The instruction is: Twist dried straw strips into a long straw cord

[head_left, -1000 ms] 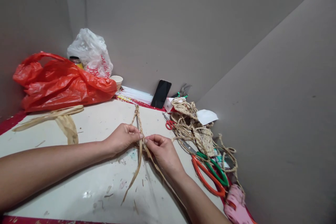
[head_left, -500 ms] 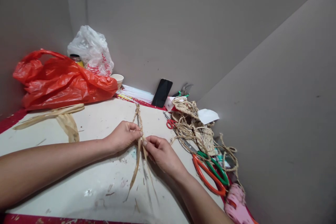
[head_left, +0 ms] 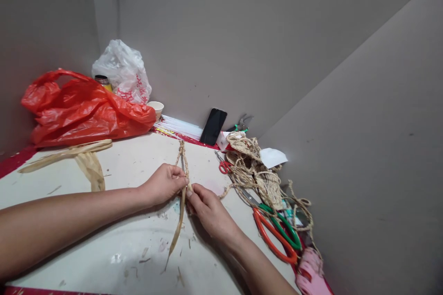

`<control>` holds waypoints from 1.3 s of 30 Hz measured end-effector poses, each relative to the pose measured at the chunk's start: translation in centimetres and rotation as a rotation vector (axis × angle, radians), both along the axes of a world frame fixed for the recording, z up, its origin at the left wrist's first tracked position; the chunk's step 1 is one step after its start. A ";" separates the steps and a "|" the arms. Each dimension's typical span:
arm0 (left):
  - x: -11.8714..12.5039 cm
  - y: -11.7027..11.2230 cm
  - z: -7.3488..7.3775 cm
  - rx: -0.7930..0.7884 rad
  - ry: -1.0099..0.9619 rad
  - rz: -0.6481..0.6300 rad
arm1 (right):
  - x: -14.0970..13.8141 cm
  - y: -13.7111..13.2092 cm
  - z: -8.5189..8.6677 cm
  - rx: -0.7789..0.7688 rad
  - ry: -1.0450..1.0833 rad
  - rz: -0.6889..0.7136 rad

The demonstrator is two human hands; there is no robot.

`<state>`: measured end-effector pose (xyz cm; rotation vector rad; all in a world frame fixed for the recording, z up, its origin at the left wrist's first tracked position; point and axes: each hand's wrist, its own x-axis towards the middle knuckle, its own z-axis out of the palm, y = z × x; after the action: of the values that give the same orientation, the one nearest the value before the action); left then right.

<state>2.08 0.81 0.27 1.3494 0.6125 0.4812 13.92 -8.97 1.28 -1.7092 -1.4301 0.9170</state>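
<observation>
A braided straw cord (head_left: 182, 149) runs from the far edge of the white table down to my fingers, its upper part forming a narrow loop. My left hand (head_left: 164, 185) pinches the cord at the lower end of the braid. From there one loose flat straw strip (head_left: 178, 235) hangs toward me. Just to the right and slightly lower, my right hand (head_left: 206, 205) pinches another strand between thumb and index finger; most of that strand is hidden behind the hand. The two hands almost touch.
At left lie a red plastic bag (head_left: 90, 115) and spare straw strips (head_left: 90, 166). A phone (head_left: 213, 126) leans on the back wall. To the right are a heap of woven straw cord (head_left: 268, 184), large scissors (head_left: 273, 235), small red scissors (head_left: 224, 167) and pliers (head_left: 242, 123).
My right hand has shifted slightly, and the strand it holds no longer trails below it. My left hand keeps its pinch on the braid. The view has tilted a little.
</observation>
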 end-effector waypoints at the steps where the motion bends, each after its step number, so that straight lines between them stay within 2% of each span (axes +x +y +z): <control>1: 0.0 0.1 -0.1 0.028 0.014 0.014 | 0.1 0.0 -0.1 0.015 -0.006 0.005; 5: 0.0 0.1 -0.4 0.086 0.011 0.013 | 0.2 0.3 -0.2 0.016 -0.052 0.004; 8: -0.1 0.0 -0.5 0.114 -0.021 0.014 | -0.2 0.6 -0.1 -0.004 -0.089 -0.066; 12: -0.3 -0.2 -0.4 0.137 -0.026 0.001 | -1.0 0.6 0.2 -0.021 -0.038 -0.159; 17: -0.4 -0.3 -0.4 0.227 0.003 -0.004 | -1.8 0.4 0.5 -0.018 -0.042 -0.210; 23: -0.4 -0.4 -0.3 0.211 -0.012 -0.018 | -2.6 0.6 -0.7 0.086 -0.228 -0.279; 26: -0.5 -0.6 -0.1 0.184 0.029 -0.007 | -2.7 0.6 -1.3 0.088 -0.306 -0.292; 32: -0.4 -1.1 0.1 0.012 0.030 0.057 | -3.1 0.3 -1.2 0.030 -0.479 -0.258; 36: -0.3 -1.0 0.1 -0.091 0.041 0.137 | -3.6 -0.5 0.3 0.007 -0.551 -0.115; 39: -0.3 -0.7 0.5 -0.156 0.042 0.140 | -2.7 -1.4 2.0 -0.019 -0.519 -0.013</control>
<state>1.75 0.13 0.79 1.1762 0.7668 0.5084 11.25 -10.36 3.24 -2.0638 -1.7323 0.4931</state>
